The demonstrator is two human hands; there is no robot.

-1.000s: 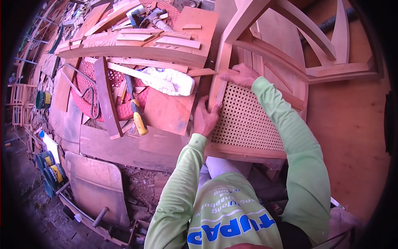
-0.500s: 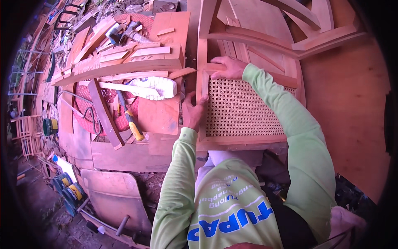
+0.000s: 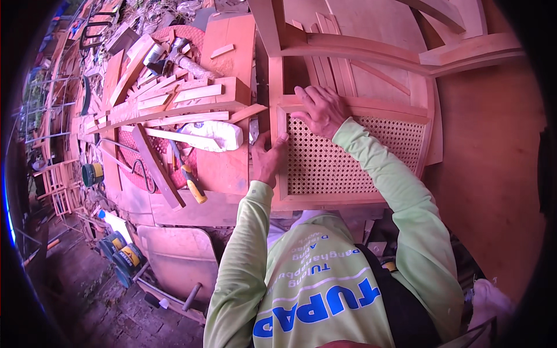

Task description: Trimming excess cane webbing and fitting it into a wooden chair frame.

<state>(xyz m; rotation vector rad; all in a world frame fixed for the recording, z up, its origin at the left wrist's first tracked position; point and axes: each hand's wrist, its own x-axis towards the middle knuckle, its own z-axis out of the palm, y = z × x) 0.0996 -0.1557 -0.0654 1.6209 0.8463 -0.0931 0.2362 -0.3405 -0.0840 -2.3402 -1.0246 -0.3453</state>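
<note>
A wooden frame with a woven cane panel (image 3: 331,165) lies in front of me, below the curved rails of a larger wooden chair frame (image 3: 365,49). At the panel frame's left side, my left hand (image 3: 270,161) is closed on the edge, thumb on top and the other fingers partly hidden. My right hand (image 3: 322,110) rests over the panel's upper rail near its left corner. Its fingers are bent but apart, with the thumb side over the cane, and it holds nothing.
Left of the panel, wood offcuts (image 3: 185,98) lie heaped with a hammer (image 3: 194,66), a yellow-handled tool (image 3: 194,185) and a white bundle (image 3: 214,136). A large brown board (image 3: 481,162) borders the right side. Several cans (image 3: 127,255) stand at lower left.
My right hand has shifted from the upper rail slightly down and its fingers have bent more. The left hand keeps its hold on the frame edge. The view has shifted a little.
</note>
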